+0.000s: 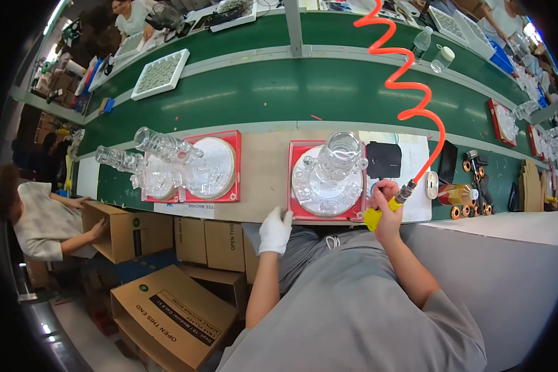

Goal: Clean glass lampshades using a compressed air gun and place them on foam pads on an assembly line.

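Note:
In front of me a shallow red tray (294, 149) holds a round white disc with clear plastic parts on it. A clear cylinder-shaped piece (342, 152) rises from these parts. My left hand (275, 231), in a white glove, is at the tray's near left corner, fingers stretched out and thumb apart, holding nothing that I can see. My bare right hand (387, 214) is wrapped round a yellow air blow gun (395, 203) at the near right corner. An orange coiled hose (437, 146) runs up from the gun.
Left of it lies another red tray (237, 161) with clear pieces. A black box (383, 160) and a bottle of amber liquid (457, 194) are to the right. Cardboard boxes (173, 313) stand lower left, where a person (46, 217) handles an open carton (130, 232). A green conveyor (242, 93) runs behind.

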Demonstrator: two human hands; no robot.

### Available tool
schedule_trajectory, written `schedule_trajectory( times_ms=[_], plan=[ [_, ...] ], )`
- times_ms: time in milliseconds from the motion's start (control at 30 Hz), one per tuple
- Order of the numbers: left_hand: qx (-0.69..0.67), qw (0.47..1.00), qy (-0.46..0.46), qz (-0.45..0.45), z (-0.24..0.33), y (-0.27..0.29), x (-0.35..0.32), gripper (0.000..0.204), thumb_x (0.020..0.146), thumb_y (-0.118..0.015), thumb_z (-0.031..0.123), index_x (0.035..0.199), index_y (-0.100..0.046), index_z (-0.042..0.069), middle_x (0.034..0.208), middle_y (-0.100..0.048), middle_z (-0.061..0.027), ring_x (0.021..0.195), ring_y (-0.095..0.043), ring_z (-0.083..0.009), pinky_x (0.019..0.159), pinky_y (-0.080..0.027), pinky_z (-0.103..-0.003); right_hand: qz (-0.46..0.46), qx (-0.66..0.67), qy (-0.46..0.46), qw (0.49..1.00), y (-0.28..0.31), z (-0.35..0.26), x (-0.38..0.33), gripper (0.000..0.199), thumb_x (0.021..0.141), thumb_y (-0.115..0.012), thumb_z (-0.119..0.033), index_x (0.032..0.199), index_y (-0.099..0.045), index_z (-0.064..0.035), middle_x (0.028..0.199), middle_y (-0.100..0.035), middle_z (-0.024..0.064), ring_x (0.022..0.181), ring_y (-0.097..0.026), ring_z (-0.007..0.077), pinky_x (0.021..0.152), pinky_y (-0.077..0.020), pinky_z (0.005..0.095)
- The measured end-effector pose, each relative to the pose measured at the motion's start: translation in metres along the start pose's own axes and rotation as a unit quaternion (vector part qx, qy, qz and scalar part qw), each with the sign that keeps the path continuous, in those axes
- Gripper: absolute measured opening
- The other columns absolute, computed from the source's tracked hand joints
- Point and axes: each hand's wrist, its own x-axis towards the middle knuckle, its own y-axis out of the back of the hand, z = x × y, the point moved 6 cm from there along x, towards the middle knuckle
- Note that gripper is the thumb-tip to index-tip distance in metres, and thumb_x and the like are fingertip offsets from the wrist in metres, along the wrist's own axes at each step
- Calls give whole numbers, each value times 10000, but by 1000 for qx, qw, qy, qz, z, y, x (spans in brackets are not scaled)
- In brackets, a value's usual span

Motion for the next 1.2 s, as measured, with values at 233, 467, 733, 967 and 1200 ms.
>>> schedule_trajectory(
  times_ms=[233,467,733,967,1200],
  plan=[
    [156,985,32,-66,14,-10,5,385,938,-452,386,970,-594,29,949,-653,-242,892,-630,-415,781,-486,-502,-72,89,-24,993,-27,20,-8,184,878,-523,0,1045,-459,-43,823,-469,41,670,-428,112,628,-384,282],
    [167,982,-2,-92,11,-16,6,355,957,-437,353,952,-587,30,929,-643,-254,879,-617,-436,767,-474,-521,-79,145,-38,986,-27,32,-7,192,869,-509,7,1046,-460,-48,831,-472,57,676,-435,127,635,-388,282],
    [133,990,22,-38,27,-7,-6,410,949,-451,403,1054,-591,32,942,-655,-249,923,-619,-433,810,-478,-509,-45,90,3,995,6,15,2,197,864,-513,16,1046,-469,-44,837,-477,56,680,-440,126,629,-389,277],
    [150,975,103,-126,-1,-32,16,440,955,-417,417,1143,-482,25,933,-632,-322,901,-615,-477,791,-478,-544,46,31,80,995,41,-16,37,248,827,-499,60,1056,-466,-29,870,-475,46,683,-444,119,629,-386,265],
    [198,968,93,-127,10,-34,23,455,951,-408,395,1179,-459,4,954,-630,-328,925,-613,-476,821,-470,-540,51,13,155,986,30,-27,84,262,829,-489,89,1064,-472,-23,882,-481,40,708,-459,106,638,-384,244]
  ],
)
